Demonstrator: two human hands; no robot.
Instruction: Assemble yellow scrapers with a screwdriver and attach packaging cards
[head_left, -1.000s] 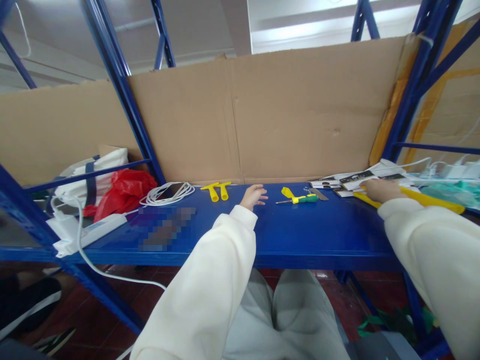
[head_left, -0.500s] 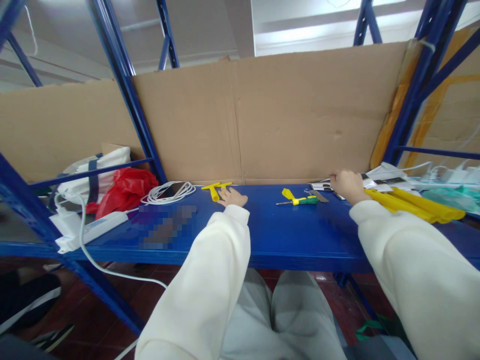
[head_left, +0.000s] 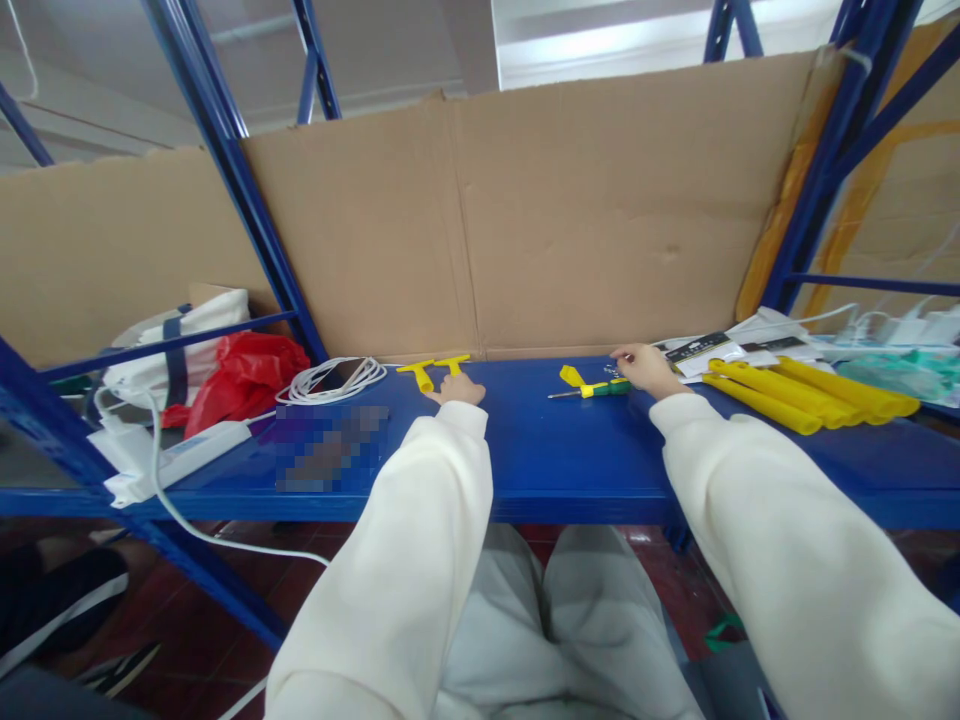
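Two yellow T-shaped pieces [head_left: 424, 380] lie by the cardboard wall at the back of the blue shelf. My left hand [head_left: 460, 389] rests beside the right one, fingers apart and touching or nearly touching it. My right hand [head_left: 646, 368] is lowered over several tiny metal bits [head_left: 612, 370], its fingers bent together; whatever is between them is hidden. Just left of that hand lies a screwdriver [head_left: 592, 390] with a green and yellow handle, its tip to the left. A small yellow piece [head_left: 571, 375] sits behind the shaft.
Several yellow tubes [head_left: 795, 395] lie at the right, before white and black packets [head_left: 701, 352]. On the left are a coiled white cable [head_left: 330, 380], a red plastic bag [head_left: 251, 375] and a white power strip [head_left: 199, 455]. A cardboard wall [head_left: 600, 220] closes the back; blue posts [head_left: 247, 210] flank it.
My right hand has moved left from the packets to the tiny metal bits, uncovering more of the packets and yellow tubes. My left hand's fingers have drawn in somewhat beside the T-shaped piece.
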